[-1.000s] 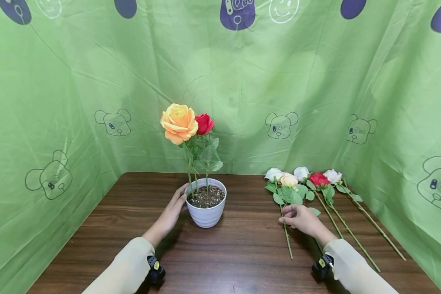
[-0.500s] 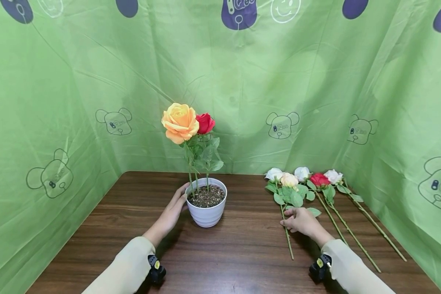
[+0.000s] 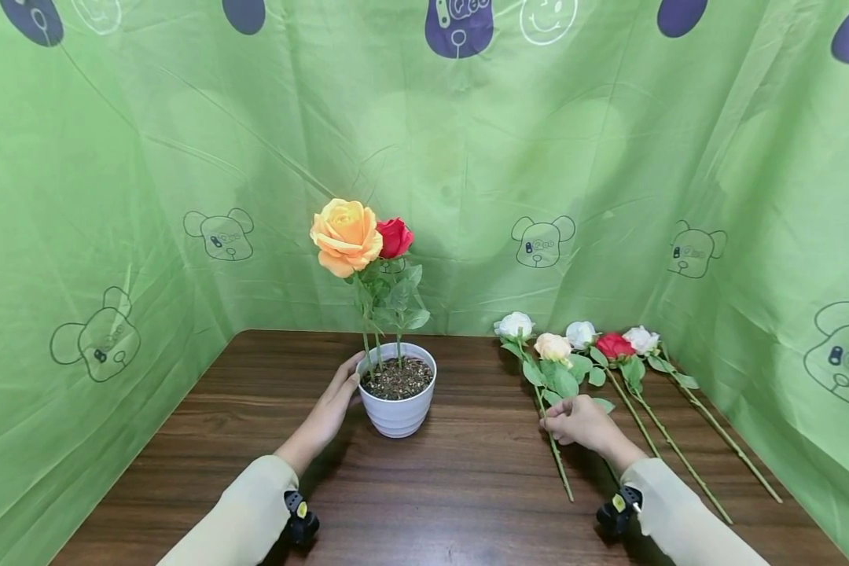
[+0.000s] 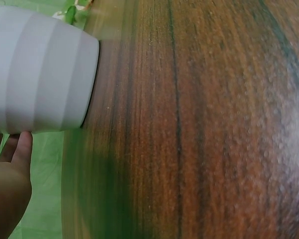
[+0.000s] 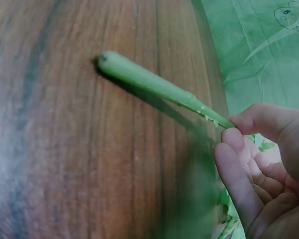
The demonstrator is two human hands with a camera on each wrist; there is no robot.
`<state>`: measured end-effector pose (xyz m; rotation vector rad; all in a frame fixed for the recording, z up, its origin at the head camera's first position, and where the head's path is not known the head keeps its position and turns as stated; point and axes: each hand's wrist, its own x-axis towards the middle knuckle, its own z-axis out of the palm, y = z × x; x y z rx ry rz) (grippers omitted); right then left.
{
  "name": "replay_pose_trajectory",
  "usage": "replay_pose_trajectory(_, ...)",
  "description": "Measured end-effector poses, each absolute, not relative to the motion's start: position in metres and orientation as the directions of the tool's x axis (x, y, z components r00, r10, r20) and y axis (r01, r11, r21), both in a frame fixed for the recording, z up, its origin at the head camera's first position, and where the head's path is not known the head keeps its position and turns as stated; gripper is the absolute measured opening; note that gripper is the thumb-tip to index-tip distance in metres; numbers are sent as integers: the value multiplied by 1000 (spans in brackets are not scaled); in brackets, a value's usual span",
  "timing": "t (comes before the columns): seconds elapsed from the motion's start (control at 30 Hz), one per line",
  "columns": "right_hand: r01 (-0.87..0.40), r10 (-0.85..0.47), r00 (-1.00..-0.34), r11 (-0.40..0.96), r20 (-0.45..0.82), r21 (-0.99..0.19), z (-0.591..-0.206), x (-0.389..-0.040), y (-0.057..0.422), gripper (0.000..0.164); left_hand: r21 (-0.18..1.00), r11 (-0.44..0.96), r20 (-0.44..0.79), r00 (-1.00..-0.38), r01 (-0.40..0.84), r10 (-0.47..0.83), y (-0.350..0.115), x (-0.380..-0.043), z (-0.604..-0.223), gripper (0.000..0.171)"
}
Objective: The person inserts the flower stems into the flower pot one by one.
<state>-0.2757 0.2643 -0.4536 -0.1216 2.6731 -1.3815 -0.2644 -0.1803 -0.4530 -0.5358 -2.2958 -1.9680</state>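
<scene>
My left hand (image 3: 334,402) rests with fairly straight fingers against the left side of a white ribbed pot (image 3: 398,417). Dark soil fills the pot. An orange rose (image 3: 346,237) and a red rose (image 3: 394,237) stand upright in it. To the right, my right hand (image 3: 582,426) pinches the green stem of a white rose (image 3: 513,325) between thumb and fingertips. In the right wrist view the lower stem (image 5: 154,85) points away from the pinch, low over the wood. Left wrist view: my left fingers (image 4: 23,149) touch the pot wall (image 4: 45,74).
Right of the held rose lie a cream rose (image 3: 553,347), a second white rose (image 3: 581,335), a red rose (image 3: 614,346) and a pale pink rose (image 3: 641,339), leaves overlapping. Green curtain (image 3: 460,173) surrounds the brown wooden table (image 3: 460,487) at the back and sides.
The white rose's bloom has shifted left, away from the other flowers, and its stem has tilted. The cream rose has shifted slightly. My left hand and the pot stay put.
</scene>
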Motion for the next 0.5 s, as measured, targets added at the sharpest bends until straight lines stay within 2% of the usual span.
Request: replay_pose_trajectory(0.5, -87, -127, -992, 585, 15, -807, -437, -278, 258, 19, 943, 106, 287, -933, 315, 217, -178, -263, -450, 49)
